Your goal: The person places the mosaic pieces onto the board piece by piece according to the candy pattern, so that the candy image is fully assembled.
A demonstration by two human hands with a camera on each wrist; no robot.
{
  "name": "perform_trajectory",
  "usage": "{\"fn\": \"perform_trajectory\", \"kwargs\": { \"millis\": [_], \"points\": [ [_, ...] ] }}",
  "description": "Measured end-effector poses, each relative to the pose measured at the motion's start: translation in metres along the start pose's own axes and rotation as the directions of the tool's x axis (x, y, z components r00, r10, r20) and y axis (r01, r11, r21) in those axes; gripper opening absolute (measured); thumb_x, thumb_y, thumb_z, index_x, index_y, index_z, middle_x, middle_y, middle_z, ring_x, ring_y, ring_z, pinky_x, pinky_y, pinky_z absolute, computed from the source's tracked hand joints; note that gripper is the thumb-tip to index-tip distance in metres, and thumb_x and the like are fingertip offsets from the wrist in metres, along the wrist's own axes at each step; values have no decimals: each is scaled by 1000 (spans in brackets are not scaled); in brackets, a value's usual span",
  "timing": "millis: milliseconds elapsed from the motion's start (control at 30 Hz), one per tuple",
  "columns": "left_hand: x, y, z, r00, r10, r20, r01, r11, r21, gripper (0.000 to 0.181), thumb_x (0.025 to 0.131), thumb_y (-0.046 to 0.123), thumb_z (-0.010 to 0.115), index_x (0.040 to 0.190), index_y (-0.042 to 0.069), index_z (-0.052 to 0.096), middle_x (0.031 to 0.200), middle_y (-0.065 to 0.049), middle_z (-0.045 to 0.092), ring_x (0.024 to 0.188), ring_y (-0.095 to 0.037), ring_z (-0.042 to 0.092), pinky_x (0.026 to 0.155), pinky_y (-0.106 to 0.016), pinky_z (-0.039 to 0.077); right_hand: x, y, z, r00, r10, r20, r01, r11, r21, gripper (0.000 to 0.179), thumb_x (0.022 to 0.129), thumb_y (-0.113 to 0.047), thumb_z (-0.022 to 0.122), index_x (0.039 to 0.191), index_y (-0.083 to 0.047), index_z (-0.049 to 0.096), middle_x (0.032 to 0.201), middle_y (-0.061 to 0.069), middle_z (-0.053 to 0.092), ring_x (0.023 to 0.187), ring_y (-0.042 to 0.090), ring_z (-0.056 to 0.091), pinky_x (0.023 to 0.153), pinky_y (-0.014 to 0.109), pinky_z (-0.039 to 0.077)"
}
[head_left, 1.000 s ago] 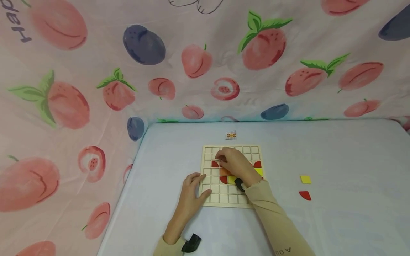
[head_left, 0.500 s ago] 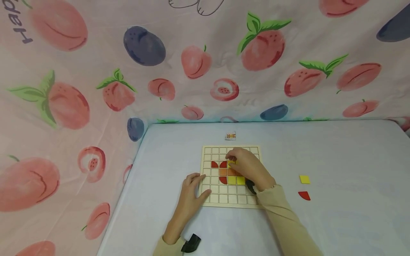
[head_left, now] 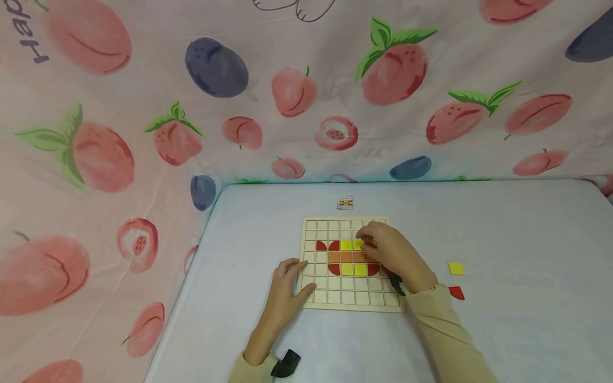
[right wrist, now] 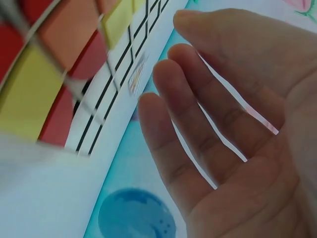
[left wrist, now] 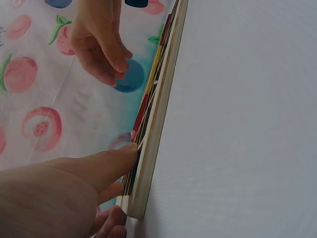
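Observation:
A wooden grid board (head_left: pixel 335 298) lies on the table, with red, orange and yellow flat pieces in its cells. Two yellow squares (head_left: pixel 353 270) sit below an orange row (head_left: pixel 346 257), flanked by red quarter-circles (head_left: pixel 333 269). My left hand (head_left: pixel 282 295) rests at the board's left edge, its thumb and fingers spread and touching the frame. Over the right part of the board hovers my right hand (head_left: pixel 397 254), hiding some cells. In the right wrist view its relaxed fingers (right wrist: pixel 173 109) are apart from the thumb, with nothing between them.
A loose yellow square (head_left: pixel 456 268) and a red quarter-circle (head_left: pixel 457 293) lie on the table right of the board. Behind it sits a small printed pattern card (head_left: pixel 345 202). A fruit-print cloth (head_left: pixel 287 149) hangs at the back and left.
My right hand has moved rightward across the board, uncovering the red, yellow and orange pieces that were beneath it. The left hand has stayed at the board's edge.

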State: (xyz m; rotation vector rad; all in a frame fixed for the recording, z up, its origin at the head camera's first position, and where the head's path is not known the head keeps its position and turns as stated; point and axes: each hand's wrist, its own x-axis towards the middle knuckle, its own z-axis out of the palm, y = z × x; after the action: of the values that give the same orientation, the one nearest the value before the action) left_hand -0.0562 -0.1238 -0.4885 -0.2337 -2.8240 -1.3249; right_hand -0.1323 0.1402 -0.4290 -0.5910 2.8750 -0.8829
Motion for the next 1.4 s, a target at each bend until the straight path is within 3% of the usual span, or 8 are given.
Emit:
{"fn": "perform_trajectory", "kwargs": {
  "millis": [267,667,1000,1400],
  "points": [
    [0,1,0,1000,-6,4,7,1000,-7,52,88,19,76,134,3,59,136,-14,49,130,-34,43,106,-53,39,-16,15,-13,1000,-14,-14,14,1000,-12,19,85,-2,75,104,0,72,95,8,68,86,24,63,79,41,54],
    [-1,0,-1,1000,2,-4,-2,1000,-5,51,88,18,76,134,3,60,136,-14,49,129,-33,44,106,-53,39,-39,33,-33,998,47,-49,-51,996,-75,19,85,-2,74,104,-1,72,93,5,67,88,25,60,81,45,53],
    [-1,0,1,1000,-2,2,2,1000,-8,52,88,19,76,134,4,59,137,-14,49,130,-33,43,106,-53,40,-66,56,-40,992,120,-35,-123,986,-116,24,83,-4,78,105,0,71,94,7,67,88,26,60,82,48,54],
    [0,0,0,1000,-7,0,7,1000,-10,52,88,19,76,135,4,59,137,-14,49,130,-34,43,106,-54,40,-85,76,-49,998,52,-32,-56,986,-158,24,78,1,79,100,2,71,92,8,66,86,28,61,78,47,55]
  ]
}}
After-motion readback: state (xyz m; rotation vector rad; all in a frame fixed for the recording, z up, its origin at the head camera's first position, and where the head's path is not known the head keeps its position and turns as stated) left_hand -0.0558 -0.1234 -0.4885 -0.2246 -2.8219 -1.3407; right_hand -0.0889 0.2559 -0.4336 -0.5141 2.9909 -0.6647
